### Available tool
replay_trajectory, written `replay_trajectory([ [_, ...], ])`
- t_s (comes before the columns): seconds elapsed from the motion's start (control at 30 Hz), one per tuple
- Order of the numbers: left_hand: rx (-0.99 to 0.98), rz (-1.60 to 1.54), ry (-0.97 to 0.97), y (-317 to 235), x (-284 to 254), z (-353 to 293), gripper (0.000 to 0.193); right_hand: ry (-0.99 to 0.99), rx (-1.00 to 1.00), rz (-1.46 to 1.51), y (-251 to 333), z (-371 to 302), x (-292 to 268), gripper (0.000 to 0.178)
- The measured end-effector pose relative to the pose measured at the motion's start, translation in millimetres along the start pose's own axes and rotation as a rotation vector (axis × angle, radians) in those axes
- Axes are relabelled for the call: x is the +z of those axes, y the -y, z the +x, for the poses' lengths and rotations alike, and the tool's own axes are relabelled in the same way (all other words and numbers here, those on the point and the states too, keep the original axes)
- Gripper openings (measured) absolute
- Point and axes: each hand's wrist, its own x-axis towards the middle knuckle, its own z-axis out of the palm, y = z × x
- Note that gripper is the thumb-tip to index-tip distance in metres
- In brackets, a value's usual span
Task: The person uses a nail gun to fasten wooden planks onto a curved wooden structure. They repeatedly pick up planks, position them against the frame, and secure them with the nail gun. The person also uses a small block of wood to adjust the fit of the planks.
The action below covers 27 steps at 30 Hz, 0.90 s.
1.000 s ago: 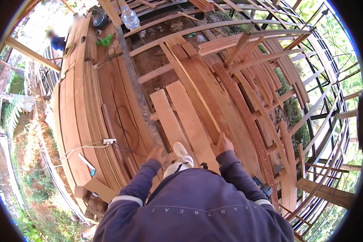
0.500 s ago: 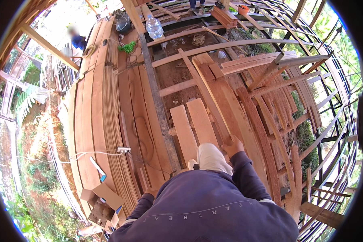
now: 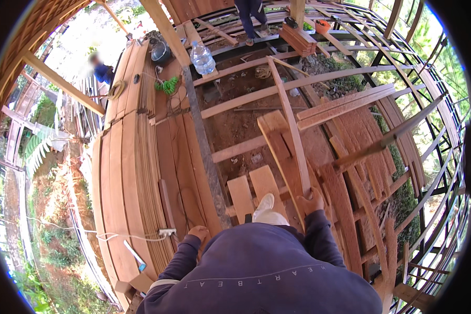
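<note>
My right hand [image 3: 311, 201] is closed around the near end of a long thin wooden batten [image 3: 289, 118], which slants forward over a wide plank [image 3: 273, 137]. My left hand [image 3: 198, 233] hangs with curled fingers over the reddish boards on the left, and nothing shows in it. Between my hands, my light-coloured shoe [image 3: 266, 203] is beside two short boards [image 3: 266, 182] lying across the floor beams.
A long stack of planks [image 3: 110, 183] runs along the left, with a power strip [image 3: 167, 232] on it. Ahead are a large clear water bottle [image 3: 202, 60] and a co-worker's legs [image 3: 250, 18]. A slanting pole [image 3: 390, 137] crosses on the right. Bare soil shows between open beams.
My right hand has gripped the batten, whose far end has swung right. The left hand has moved forward a little. The view has shifted, and more of the co-worker's legs now shows.
</note>
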Motion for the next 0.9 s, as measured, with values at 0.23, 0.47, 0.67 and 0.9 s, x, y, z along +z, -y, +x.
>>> replay_trajectory([
  [0.23,0.151,-0.14,-0.156,-94,-51,104,0.033,-0.016,0.164,0.232,43,98,0,0.068],
  [0.47,0.038,0.174,0.031,-174,-108,138,0.04,-0.083,0.138,0.189,45,166,27,0.071],
  [0.67,0.171,0.88,0.334,-176,-153,273,0.047,-0.17,0.196,0.115,107,233,64,0.063],
  [0.9,0.15,0.353,-0.01,-354,-274,494,0.038,-0.301,0.251,0.271,131,328,144,0.056],
])
